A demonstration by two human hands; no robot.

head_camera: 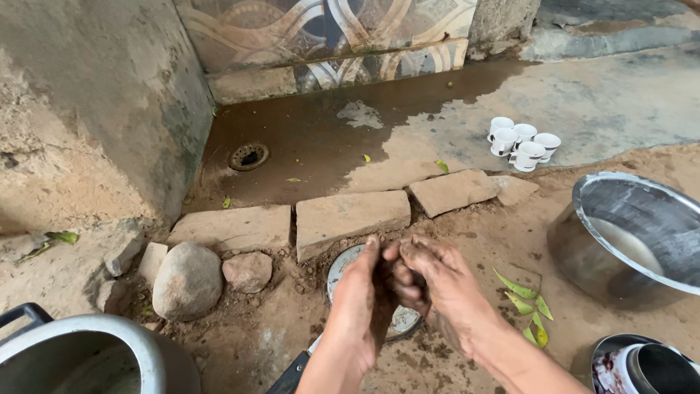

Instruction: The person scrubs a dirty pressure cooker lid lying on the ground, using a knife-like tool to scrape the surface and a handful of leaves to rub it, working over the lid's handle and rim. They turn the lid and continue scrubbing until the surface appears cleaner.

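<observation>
Two muddy hands meet over a small round pan [343, 266] lying on the dirt w/ its dark handle toward the viewer: left hand [359, 299] w/ fingers straight & flat against the right hand [430, 281], which curls loosely, gripping nothing I can make out. Five white cups [523, 142] sit well apart on wet concrete; big steel bowl [634, 233] at right, stones [189, 281] left.

5 white cups [523, 144], 2 hands [397, 292], 4 flat stones [350, 219], 2 round stones [188, 281], 1 drain [249, 156].
</observation>
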